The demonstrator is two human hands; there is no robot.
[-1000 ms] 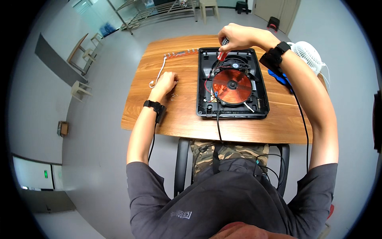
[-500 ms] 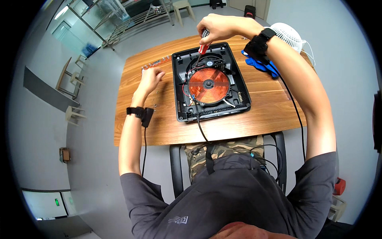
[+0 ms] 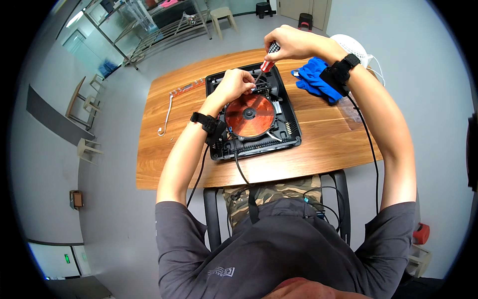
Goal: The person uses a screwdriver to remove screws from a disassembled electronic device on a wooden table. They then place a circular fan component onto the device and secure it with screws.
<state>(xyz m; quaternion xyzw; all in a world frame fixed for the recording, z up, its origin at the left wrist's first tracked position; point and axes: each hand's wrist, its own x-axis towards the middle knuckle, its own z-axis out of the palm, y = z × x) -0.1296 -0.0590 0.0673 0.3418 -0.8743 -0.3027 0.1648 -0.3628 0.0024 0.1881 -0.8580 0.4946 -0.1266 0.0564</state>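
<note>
My right hand point(image 3: 290, 42) is closed round the handle of a screwdriver point(image 3: 267, 66), red and white with a dark dotted top. The screwdriver slants down into an opened induction cooker point(image 3: 294, 130), a black housing lying flat on the table. My left hand point(image 3: 233, 85) reaches over the cooker's far left part, its thumb and fingers pinched together close to the screwdriver's tip. What they hold, if anything, is too small to make out, and the tip is partly hidden. A round copper coil point(image 3: 250, 115) sits in the housing, just nearer than my left fingers.
On the wooden table point(image 3: 164, 172), an orange circuit strip point(image 3: 188, 87) with a white cable point(image 3: 168, 114) lies left of the cooker. Blue gloves point(image 3: 318, 82) and a white fan point(image 3: 350, 46) are at the far right. A black cord point(image 3: 241, 172) runs off the near edge.
My left hand has moved right from beside the circuit strip to the screwdriver's tip. The right hand still grips the screwdriver, its handle tilted further right. The whole view has shifted slightly.
</note>
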